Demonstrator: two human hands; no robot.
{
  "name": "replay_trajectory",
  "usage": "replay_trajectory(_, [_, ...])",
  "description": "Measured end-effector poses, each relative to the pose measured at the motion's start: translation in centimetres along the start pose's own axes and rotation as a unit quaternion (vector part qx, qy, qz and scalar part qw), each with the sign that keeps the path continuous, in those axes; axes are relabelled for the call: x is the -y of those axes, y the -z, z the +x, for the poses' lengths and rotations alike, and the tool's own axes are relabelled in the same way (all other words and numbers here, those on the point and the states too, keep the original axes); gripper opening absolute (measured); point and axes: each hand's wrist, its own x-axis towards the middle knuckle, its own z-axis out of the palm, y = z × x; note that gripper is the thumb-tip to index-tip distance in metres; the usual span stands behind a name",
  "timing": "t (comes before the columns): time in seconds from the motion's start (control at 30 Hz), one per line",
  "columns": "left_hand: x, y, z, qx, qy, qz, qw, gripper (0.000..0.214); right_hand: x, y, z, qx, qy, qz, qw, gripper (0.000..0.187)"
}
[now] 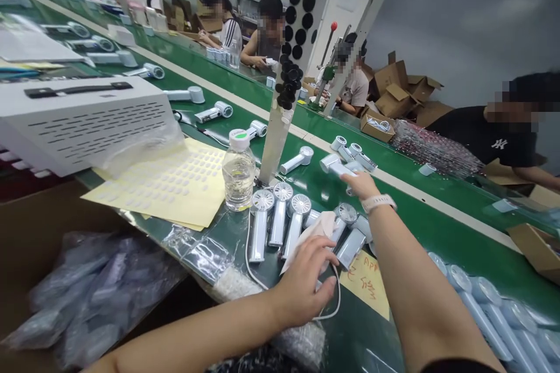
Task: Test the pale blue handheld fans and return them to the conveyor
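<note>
My right hand [364, 185], with a pale band on the wrist, reaches over the green belt. Its fingers close on a light-blue handheld fan [338, 167] among other fans. Nearer to me, my left hand [306, 282] lies over a crumpled white tissue [321, 228], thumb and fingers apart. Beside the tissue stand several light-blue fans with round silvery grilles [300, 204], handles toward me. A white cable [340, 297] loops round by my left thumb. Under the right forearm lies a yellow note [371, 294] with red handwriting.
A clear bottle [238, 178] stands beside a metal post [276, 140]. Left of it are yellow sticker sheets [175, 186] and a white vented case [87, 122]. Fans lie in a row [494, 303] at lower right. Co-workers sit across the belt [437, 204].
</note>
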Motion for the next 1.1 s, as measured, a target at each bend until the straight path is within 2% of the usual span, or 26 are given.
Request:
replay_trajectory(0.07, [0.2, 0.0, 0.2, 0.006, 0.022, -0.099, 0.995, 0.036, -1.2, 1.4, -3.8, -0.015, 0.034, 0.022, 0.999, 0.031])
replay_trajectory(0.13, [-0.3, 0.0, 0.6, 0.006, 0.06, -0.254, 0.965, 0.057, -2.3, 1.7, -8.7, -0.042, 0.079, 0.049, 0.995, 0.035])
replay_trajectory(0.2, [-1.4, 0.0, 1.2, -0.015, 0.095, -0.432, 0.897, 0.076, -3.2, 1.0, -13.8, -0.087, 0.172, 0.109, 0.975, 0.041])
replay_trajectory(0.27, [-2.7, 0.1, 1.9, -0.051, 0.112, -0.566, 0.815, 0.084, -4.0, 0.0, -18.2, -0.067, 0.227, 0.158, 0.959, 0.047])
replay_trajectory(0.3, [-3.3, 0.3, 2.2, -0.059, 0.122, -0.605, 0.785, 0.081, -4.3, -0.5, -19.9, -0.042, 0.236, 0.195, 0.951, 0.047])
replay_trajectory(0.37, [-4.1, 0.6, 2.3, -0.051, 0.143, -0.643, 0.751, 0.069, -4.7, -1.3, -22.3, 0.001, 0.208, 0.313, 0.927, 0.045])
replay_trajectory(0.4, [-4.2, 0.8, 2.3, -0.038, 0.154, -0.649, 0.744, 0.064, -4.9, -1.6, -23.0, 0.012, 0.176, 0.395, 0.902, 0.046])
replay_trajectory(0.47, [-4.3, 1.1, 1.8, -0.006, 0.168, -0.648, 0.743, 0.062, -4.9, -2.2, -24.0, 0.038, 0.097, 0.559, 0.822, 0.045])
replay_trajectory(0.53, [-4.5, 1.3, 1.2, 0.023, 0.175, -0.641, 0.747, 0.063, -4.5, -3.0, -24.8, 0.111, 0.039, 0.673, 0.731, 0.039])
replay_trajectory(0.57, [-4.6, 1.3, 0.8, 0.037, 0.177, -0.637, 0.749, 0.064, -4.3, -3.5, -25.2, 0.159, 0.022, 0.699, 0.697, 0.039])
replay_trajectory(0.6, [-4.8, 1.4, 0.5, 0.053, 0.179, -0.634, 0.751, 0.065, -4.0, -4.1, -25.4, 0.203, 0.01, 0.707, 0.678, 0.044])
replay_trajectory(0.63, [-4.9, 1.5, 0.3, 0.067, 0.181, -0.629, 0.753, 0.066, -3.9, -4.7, -25.6, 0.24, 0.004, 0.698, 0.675, 0.052])
replay_trajectory(0.67, [-5.0, 1.7, 0.1, 0.077, 0.185, -0.622, 0.756, 0.067, -3.9, -5.3, -25.6, 0.264, 0.008, 0.672, 0.692, 0.059])
replay_trajectory(0.7, [-5.0, 2.0, 0.0, 0.085, 0.191, -0.615, 0.761, 0.067, -4.2, -5.7, -25.3, 0.27, 0.024, 0.624, 0.733, 0.063])
replay_trajectory(0.73, [-4.9, 2.4, 0.0, 0.085, 0.195, -0.607, 0.765, 0.067, -4.6, -6.0, -24.8, 0.252, 0.046, 0.551, 0.794, 0.063])
replay_trajectory(0.8, [-4.6, 3.3, 0.1, 0.072, 0.199, -0.59, 0.779, 0.068, -5.9, -6.3, -23.2, 0.153, 0.088, 0.336, 0.925, 0.053])
replay_trajectory(0.83, [-4.3, 3.7, 0.2, 0.058, 0.198, -0.582, 0.787, 0.068, -6.5, -6.4, -22.3, 0.086, 0.096, 0.215, 0.968, 0.045])
replay_trajectory(0.87, [-4.1, 4.1, 0.4, 0.042, 0.195, -0.574, 0.794, 0.067, -7.1, -6.6, -21.3, 0.029, 0.093, 0.113, 0.989, 0.036])
replay_trajectory(0.93, [-3.7, 4.5, 0.6, 0.012, 0.189, -0.562, 0.805, 0.064, -7.9, -7.1, -19.9, -0.028, 0.079, -0.001, 0.997, 0.021])
replay_trajectory(1.0, [-3.4, 4.6, 0.8, -0.005, 0.187, -0.554, 0.812, 0.061, -8.0, -7.7, -19.3, -0.025, 0.086, -0.019, 0.996, 0.014])
replay_trajectory(1.1, [-3.2, 4.4, 1.0, -0.009, 0.178, -0.535, 0.826, 0.062, -7.8, -8.0, -20.0, -0.01, 0.124, -0.005, 0.992, 0.018])
